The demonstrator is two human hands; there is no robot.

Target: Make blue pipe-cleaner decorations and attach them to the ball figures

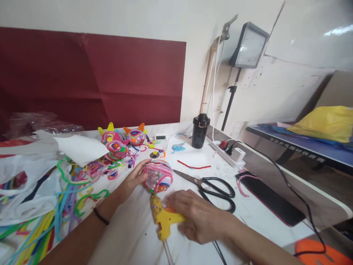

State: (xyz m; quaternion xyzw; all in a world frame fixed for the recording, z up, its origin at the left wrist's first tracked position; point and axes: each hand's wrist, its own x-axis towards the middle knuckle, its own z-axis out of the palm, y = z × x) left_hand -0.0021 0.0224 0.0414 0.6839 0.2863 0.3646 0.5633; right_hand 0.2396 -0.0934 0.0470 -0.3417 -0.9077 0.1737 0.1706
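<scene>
A round ball covered in pink, white and blue pipe cleaners (pixel 158 177) stands at the middle of the white table. My left hand (pixel 137 176) is closed against the ball's left side. Wrapped round the handle of a yellow glue gun (pixel 164 220) is my right hand (pixel 193 213). The gun's nozzle points at the ball's lower edge, by a small green piece; whether they touch is hard to tell. A clear glue stick (pixel 168 252) sticks out of the gun's back end.
Black-handled scissors (pixel 202 183) lie right of the ball, near a red pipe cleaner (pixel 193 165). Behind are a black bottle (pixel 200 130), power strip (pixel 227 154) and decorated balls (pixel 136 136). A black phone (pixel 270 198) is at right; pipe cleaners (pixel 46 228) are heaped left.
</scene>
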